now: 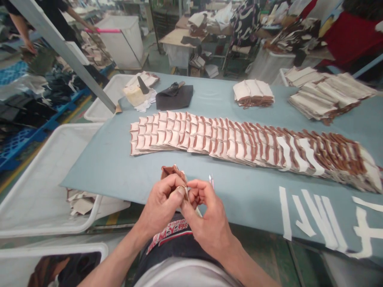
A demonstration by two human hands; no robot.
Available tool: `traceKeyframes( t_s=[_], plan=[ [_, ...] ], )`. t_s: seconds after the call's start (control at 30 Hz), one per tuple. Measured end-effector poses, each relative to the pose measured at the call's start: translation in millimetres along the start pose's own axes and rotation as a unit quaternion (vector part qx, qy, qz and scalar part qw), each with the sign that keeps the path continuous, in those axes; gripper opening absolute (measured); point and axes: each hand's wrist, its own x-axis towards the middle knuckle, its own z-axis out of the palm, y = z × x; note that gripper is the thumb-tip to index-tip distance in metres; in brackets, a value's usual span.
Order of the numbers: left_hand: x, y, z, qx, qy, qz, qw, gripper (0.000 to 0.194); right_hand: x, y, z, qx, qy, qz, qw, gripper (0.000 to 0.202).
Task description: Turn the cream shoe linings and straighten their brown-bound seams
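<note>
Close to my body, at the table's near edge, both hands pinch one brown and cream sewn fabric piece. My left hand is closed on its left side, thumb pressed along the edge. On the other side my right hand is closed with fingertips meeting the left ones. Much of the piece is covered by my fingers. Just beyond my right hand lies a small thin pointed tool. A long overlapping row of similar brown and cream pieces stretches across the blue-grey table.
White strips lie at the right. Stacked pieces and a larger pile sit farther back, with a dark cloth at back left. White bins flank the table's left, near a slanted metal post. A person's arm shows upper left.
</note>
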Motion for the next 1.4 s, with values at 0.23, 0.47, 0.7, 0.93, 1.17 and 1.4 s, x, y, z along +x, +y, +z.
traceKeyframes(
  t_s=[0.23, 0.47, 0.7, 0.93, 1.17, 1.4],
  plan=[
    [-2, 0, -15.4, -0.011, -0.002, 0.054, 0.998, 0.016, 22, -7, -32, -0.061, -0.054, -0.172, 0.982, 0.027],
    [-5, 21, -19.9, 0.069, -0.012, 0.112, 0.991, 0.015, 52, -17, -41, -0.054, -0.131, -0.277, 0.950, 0.020],
    [-6, 35, -30.4, 0.145, -0.059, 0.098, 0.983, 0.021, 65, -31, -51, -0.129, -0.211, -0.324, 0.913, 0.007],
    [-4, 35, -36.8, 0.133, -0.077, 0.032, 0.988, 0.025, 68, -32, -46, -0.187, -0.212, -0.335, 0.899, 0.013],
    [2, 23, -34.2, 0.121, -0.102, -0.005, 0.987, 0.020, 73, -35, -43, -0.263, -0.246, -0.309, 0.880, 0.015],
    [16, 25, -34.8, 0.237, -0.087, 0.100, 0.963, 0.022, 82, -30, -41, -0.178, -0.280, -0.171, 0.928, 0.007]
  ],
)
